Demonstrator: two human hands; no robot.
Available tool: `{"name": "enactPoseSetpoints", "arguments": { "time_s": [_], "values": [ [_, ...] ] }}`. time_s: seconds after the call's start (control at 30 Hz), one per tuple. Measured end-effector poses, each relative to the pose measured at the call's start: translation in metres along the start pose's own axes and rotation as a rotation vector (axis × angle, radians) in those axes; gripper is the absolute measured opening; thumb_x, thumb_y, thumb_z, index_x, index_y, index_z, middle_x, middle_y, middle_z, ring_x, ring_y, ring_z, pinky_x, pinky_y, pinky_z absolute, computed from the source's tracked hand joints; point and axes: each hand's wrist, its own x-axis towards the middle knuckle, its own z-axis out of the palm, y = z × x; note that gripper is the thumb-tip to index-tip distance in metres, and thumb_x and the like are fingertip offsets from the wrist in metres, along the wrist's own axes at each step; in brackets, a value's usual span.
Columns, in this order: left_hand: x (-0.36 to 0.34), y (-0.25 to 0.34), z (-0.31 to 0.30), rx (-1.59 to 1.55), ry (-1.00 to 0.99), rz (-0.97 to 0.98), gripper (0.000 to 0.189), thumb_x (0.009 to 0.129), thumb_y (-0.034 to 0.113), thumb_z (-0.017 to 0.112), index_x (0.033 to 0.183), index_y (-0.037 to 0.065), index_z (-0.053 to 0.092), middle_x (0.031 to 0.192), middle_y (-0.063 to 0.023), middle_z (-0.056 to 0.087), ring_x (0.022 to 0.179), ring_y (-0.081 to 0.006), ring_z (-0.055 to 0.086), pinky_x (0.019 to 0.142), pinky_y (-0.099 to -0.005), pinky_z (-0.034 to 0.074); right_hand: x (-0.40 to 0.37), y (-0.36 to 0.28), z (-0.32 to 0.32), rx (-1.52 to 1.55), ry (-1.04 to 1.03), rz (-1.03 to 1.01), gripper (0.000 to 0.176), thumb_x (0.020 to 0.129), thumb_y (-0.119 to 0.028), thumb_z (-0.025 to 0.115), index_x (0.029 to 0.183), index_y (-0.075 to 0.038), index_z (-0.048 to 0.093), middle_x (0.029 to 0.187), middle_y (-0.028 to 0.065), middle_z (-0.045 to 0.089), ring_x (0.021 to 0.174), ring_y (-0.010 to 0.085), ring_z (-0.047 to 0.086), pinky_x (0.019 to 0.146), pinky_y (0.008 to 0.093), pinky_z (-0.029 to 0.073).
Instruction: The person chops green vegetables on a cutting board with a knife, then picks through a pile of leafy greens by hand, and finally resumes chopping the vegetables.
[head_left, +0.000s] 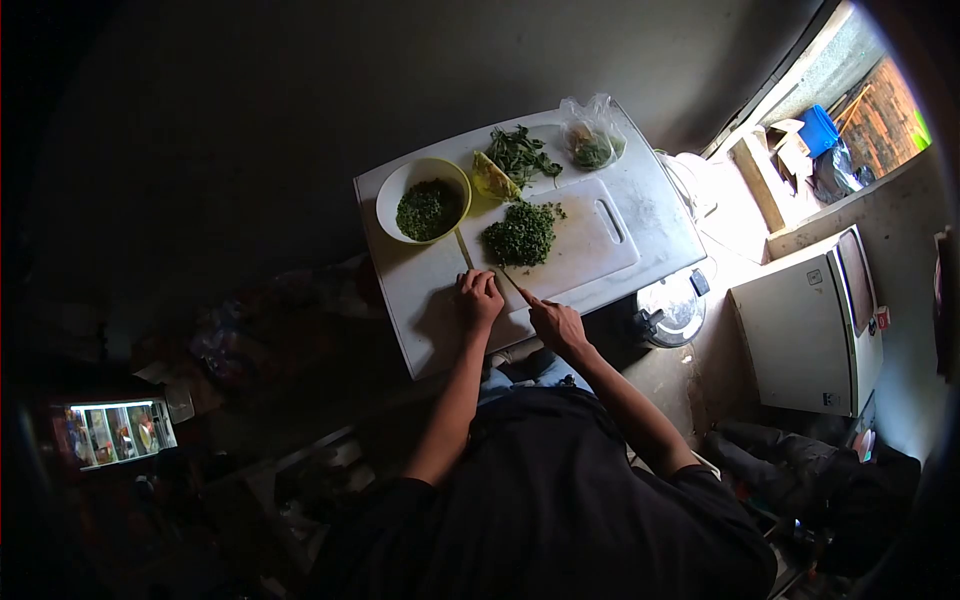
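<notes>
My right hand [558,325] is wrapped around the handle of a knife [511,282], whose blade points up and left over the near left corner of the white cutting board [590,255]. My left hand [480,294] is at the board's left edge, close to the knife tip. Its fingers are curled together, and whatever they may hold is hidden. A thin yellowish strip [464,250] runs from near these fingers toward the bowl. Finely chopped green herbs [520,233] lie heaped on the board. The yellow-white bowl [465,190] contains more chopped greens [429,210].
A yellowish wedge-shaped piece [492,178] sits between bowl and board. Behind it are uncut leafy stems [522,155] and a clear plastic bag [592,135] of greens on the white table [395,285]. A round lidded pot [670,308] stands right of the table; a white fridge [800,320] is beyond.
</notes>
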Motion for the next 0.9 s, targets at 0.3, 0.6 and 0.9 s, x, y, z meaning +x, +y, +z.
{"name": "enactPoseSetpoints", "arguments": {
  "time_s": [0.3, 0.6, 0.9],
  "values": [
    [-0.001, 0.002, 0.000, -0.033, -0.042, -0.122, 0.007, 0.081, 0.004, 0.064, 0.087, 0.005, 0.068, 0.089, -0.0114, 0.063, 0.087, -0.0344, 0.062, 0.076, -0.0441, 0.051, -0.008, -0.007, 0.002, -0.018, -0.016, -0.042, 0.061, 0.090, -0.012, 0.050, 0.150, -0.022, 0.044, 0.091, 0.0172, 0.071, 0.074, 0.0393, 0.069, 0.063, 0.0513, 0.054],
    [-0.001, 0.000, 0.004, -0.008, 0.017, -0.074, 0.003, 0.083, 0.008, 0.063, 0.085, 0.008, 0.066, 0.087, -0.0094, 0.062, 0.082, -0.0336, 0.062, 0.071, -0.0450, 0.050, 0.006, 0.000, 0.037, -0.015, 0.048, -0.076, 0.062, 0.092, -0.012, 0.049, 0.152, -0.021, 0.038, 0.093, 0.0189, 0.070, 0.073, 0.0400, 0.069, 0.062, 0.0519, 0.053],
    [-0.002, -0.004, 0.004, -0.014, -0.020, -0.066, 0.003, 0.083, 0.008, 0.063, 0.085, 0.007, 0.066, 0.088, -0.0091, 0.063, 0.084, -0.0341, 0.062, 0.073, -0.0451, 0.048, -0.004, 0.000, 0.030, -0.027, -0.002, -0.045, 0.060, 0.095, -0.014, 0.047, 0.153, -0.023, 0.037, 0.095, 0.0179, 0.070, 0.075, 0.0393, 0.070, 0.064, 0.0508, 0.055]
  ]
}}
